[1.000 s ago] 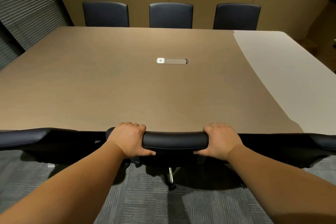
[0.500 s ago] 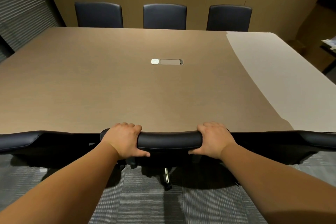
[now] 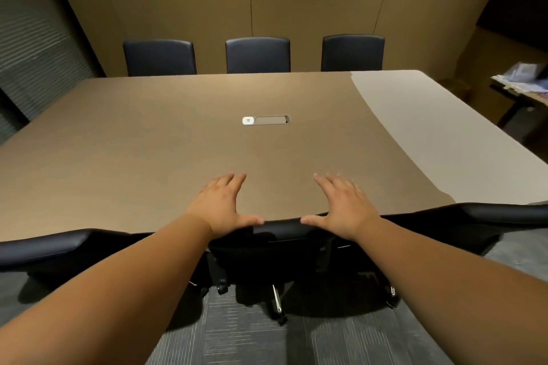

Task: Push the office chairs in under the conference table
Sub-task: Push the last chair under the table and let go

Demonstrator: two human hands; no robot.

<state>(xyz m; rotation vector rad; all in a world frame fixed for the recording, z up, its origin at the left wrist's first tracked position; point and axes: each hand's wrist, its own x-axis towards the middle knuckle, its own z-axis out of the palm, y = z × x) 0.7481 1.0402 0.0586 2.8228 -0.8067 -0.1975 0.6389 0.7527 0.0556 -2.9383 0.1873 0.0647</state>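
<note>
A black office chair (image 3: 281,231) stands right in front of me, its backrest top against the near edge of the brown conference table (image 3: 148,142). My left hand (image 3: 221,207) and my right hand (image 3: 344,210) hover just above that backrest, fingers spread and pointing over the tabletop, holding nothing. Two more black chairs flank it, one at the left (image 3: 41,246) and one at the right (image 3: 504,213), both tucked against the same edge. Three dark chairs (image 3: 257,55) line the far side. The middle chair's base and castors (image 3: 278,305) show below.
A white power socket and cable slot (image 3: 265,120) sit in the table's middle. A side table with papers (image 3: 522,80) stands at the far right. Tan wall panels are behind, blinds at the left, grey carpet (image 3: 267,341) underfoot.
Both hands let go of the middle chair's backrest and opened, lifting slightly above it. My view rose and tilted up, showing more of the wall.
</note>
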